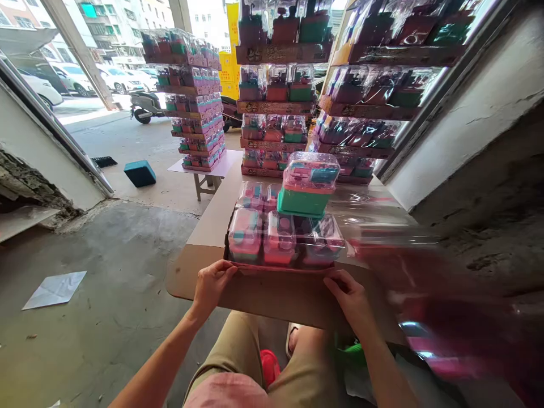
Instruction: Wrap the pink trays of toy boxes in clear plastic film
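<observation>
From where I stand, the low tray point(283, 268) looks mostly filled but not settled. It lies near the front of the table point(210, 218), its front edge toward the person, beside the cardboard point(187, 272) covering the near end. Both hands are on it: the left hand point(212, 286) pinches the front rim at its left corner between thumb and fingers, and the right hand point(348, 292) has thumb and fingertips closed on the rim toward the right corner. Three boxes stand in the front row and at least two show behind; one raised box point(309, 198) sits higher than the rest over the right rear, so I judge that side unfinished. Whether a free slot lies beneath it, I can't tell. The wrapped stacks point(276, 107) at the back carry similar layers under shiny film, which suggests many are done and this one is yet to be covered; loose clear film point(374, 207) lies to the right. As for looks, the tray is dark inside with a reddish front rim, and its boxes have clear domed lids over pink and teal contents. The front right one seems tilted, a dark gap at its left, while the raised box shows a bright green base.
</observation>
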`<state>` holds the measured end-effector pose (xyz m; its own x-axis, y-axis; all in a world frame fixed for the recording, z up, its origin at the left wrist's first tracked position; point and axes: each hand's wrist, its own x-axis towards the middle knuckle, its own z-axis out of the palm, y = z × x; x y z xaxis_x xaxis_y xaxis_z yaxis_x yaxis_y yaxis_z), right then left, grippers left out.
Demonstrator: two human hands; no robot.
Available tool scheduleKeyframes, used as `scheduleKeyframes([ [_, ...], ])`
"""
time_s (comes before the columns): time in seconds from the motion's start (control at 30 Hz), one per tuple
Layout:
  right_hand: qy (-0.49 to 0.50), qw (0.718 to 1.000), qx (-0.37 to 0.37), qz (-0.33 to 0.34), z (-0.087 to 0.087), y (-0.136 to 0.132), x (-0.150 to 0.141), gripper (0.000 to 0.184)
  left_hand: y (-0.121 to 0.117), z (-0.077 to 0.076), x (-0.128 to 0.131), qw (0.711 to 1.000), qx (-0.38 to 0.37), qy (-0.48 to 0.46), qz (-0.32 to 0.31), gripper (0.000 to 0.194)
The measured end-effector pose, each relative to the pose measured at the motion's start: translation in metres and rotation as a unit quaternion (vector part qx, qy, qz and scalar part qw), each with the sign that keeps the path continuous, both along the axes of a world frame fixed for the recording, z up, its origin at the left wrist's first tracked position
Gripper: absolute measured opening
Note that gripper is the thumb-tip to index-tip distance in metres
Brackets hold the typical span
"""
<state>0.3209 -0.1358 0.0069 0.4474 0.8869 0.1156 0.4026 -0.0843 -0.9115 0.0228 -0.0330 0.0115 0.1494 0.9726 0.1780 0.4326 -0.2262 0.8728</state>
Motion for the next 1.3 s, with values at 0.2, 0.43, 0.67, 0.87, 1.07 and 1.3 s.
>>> scheduleKeyframes([
  [0.2,-0.042,0.999,0.015,-0.012,0.002,0.005,-0.001,0.029,0.001,-0.004,0.001,0.999,0.02,0.038,0.01,0.021],
  [0.43,-0.09,0.991,0.069,-0.077,-0.009,0.006,-0.005,0.034,0.002,-0.01,0.0,0.982,0.133,0.13,0.016,0.012],
  [0.67,-0.16,0.983,0.079,-0.039,-0.011,0.007,0.004,0.036,-0.001,-0.011,0.004,0.97,0.2,0.131,0.044,0.017],
  [0.87,-0.179,0.981,0.082,0.003,0.0,0.01,0.008,0.034,0.003,-0.013,0.003,0.975,0.203,0.087,0.036,0.022],
  [1.07,-0.174,0.983,0.062,0.023,0.006,0.011,0.01,0.031,0.009,-0.008,-0.002,0.98,0.179,0.091,-0.01,0.018],
  [1.3,-0.196,0.979,0.064,0.006,0.004,0.014,0.008,0.029,0.015,-0.002,-0.005,0.977,0.177,0.098,-0.063,0.019],
])
